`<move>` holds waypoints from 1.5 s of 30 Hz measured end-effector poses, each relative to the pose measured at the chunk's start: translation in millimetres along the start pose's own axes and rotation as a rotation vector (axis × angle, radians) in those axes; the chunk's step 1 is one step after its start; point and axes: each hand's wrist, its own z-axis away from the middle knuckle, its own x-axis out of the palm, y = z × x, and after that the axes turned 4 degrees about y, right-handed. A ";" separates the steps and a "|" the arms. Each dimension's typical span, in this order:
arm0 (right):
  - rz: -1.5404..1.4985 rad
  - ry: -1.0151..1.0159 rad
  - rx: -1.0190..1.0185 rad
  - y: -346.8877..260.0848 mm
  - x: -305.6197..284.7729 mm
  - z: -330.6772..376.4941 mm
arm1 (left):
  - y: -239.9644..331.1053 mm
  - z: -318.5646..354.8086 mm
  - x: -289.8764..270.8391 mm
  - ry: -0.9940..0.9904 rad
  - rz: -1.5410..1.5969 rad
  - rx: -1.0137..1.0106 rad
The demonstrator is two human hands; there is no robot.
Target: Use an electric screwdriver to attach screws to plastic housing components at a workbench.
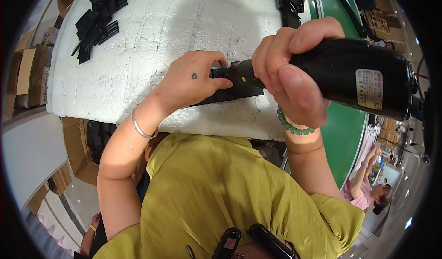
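Note:
My right hand is wrapped round the body of a black electric screwdriver, which bears a pale label near its rear end. The driver's nose points left and down at a flat black plastic part on the worktable. Whether the bit touches the part is hidden. From the left, my left hand grips this part beside the driver's nose, thumb and index finger bent round its edge. The palm covers some of the part.
A white, foam-like sheet covers the worktable. Several black plastic pieces lie heaped at the far left, with more black parts at the far right. Beyond the right edge runs a green surface. Cardboard boxes stand at left; a person in pink is at right.

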 end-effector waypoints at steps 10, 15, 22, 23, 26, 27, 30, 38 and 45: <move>0.144 -0.195 -0.034 1.0 7.1 -2.6 | -6.2 2.3 3.1 -0.005 -0.017 -0.027; 0.187 -0.248 -0.053 -0.4 4.7 -3.4 | -4.4 -0.3 4.1 -0.020 -0.033 -0.015; -0.123 0.007 0.033 -1.2 -12.2 -1.8 | 11.0 0.6 -6.5 -0.051 -0.027 0.019; -0.246 0.050 0.066 -2.8 -18.4 -1.6 | 12.6 3.9 -7.3 -0.038 -0.040 0.006; -0.251 0.247 -0.071 -6.8 -53.2 -2.3 | 8.8 2.0 -8.4 -0.117 0.049 -0.017; -0.260 0.260 -0.133 -12.6 -69.7 -2.1 | 9.1 2.4 -8.4 -0.131 0.049 0.000; -0.114 0.415 -0.171 -21.4 -97.4 -1.0 | 7.3 7.3 -15.5 -0.079 0.032 -0.051; 0.074 0.667 -0.203 29.9 -134.1 -2.3 | 21.6 1.3 -24.0 0.176 -0.162 0.150; 0.037 0.647 -0.145 35.0 -134.7 0.1 | 28.1 -14.0 -7.8 0.115 -0.102 0.164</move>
